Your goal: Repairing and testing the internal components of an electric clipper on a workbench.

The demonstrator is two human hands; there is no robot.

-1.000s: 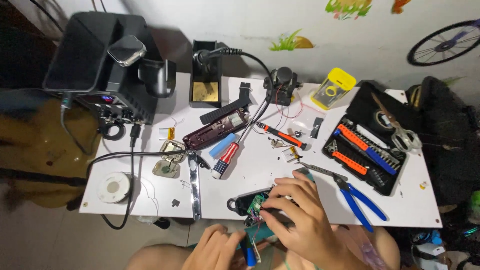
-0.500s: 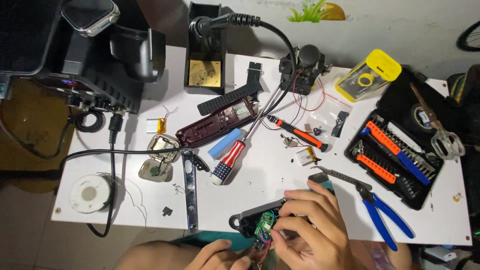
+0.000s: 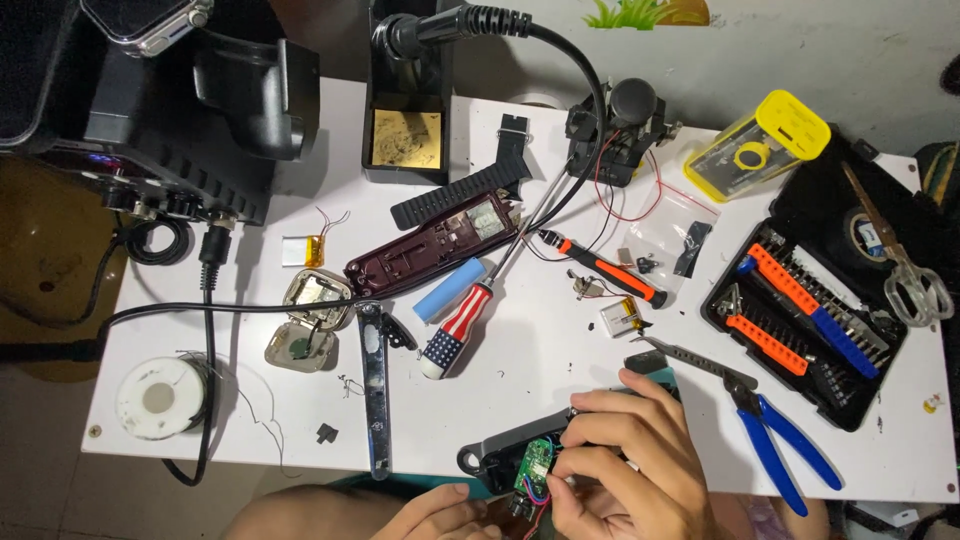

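Note:
My right hand [image 3: 625, 465] grips a dark plastic housing [image 3: 500, 455] at the table's near edge, fingers curled over its top. A small green circuit board [image 3: 533, 468] with coloured wires sits in the housing, right beside my right fingertips. My left hand [image 3: 440, 512] lies low at the bottom edge, just under the housing's left end, partly cut off by the frame. Whether it touches the housing is unclear.
On the white table [image 3: 560, 340]: a maroon casing [image 3: 430, 245], a blue battery cell [image 3: 455, 290], a striped-handle screwdriver [image 3: 460, 325], an orange-handled screwdriver [image 3: 605, 268], blue-handled pliers [image 3: 770, 430], a bit set case [image 3: 810, 325], a solder spool [image 3: 160, 398], a soldering station [image 3: 180, 100], scissors [image 3: 900, 265].
The view has moved closer and lower over the table. Both hands have slid toward the bottom edge of the frame, still on the dark housing with the green board.

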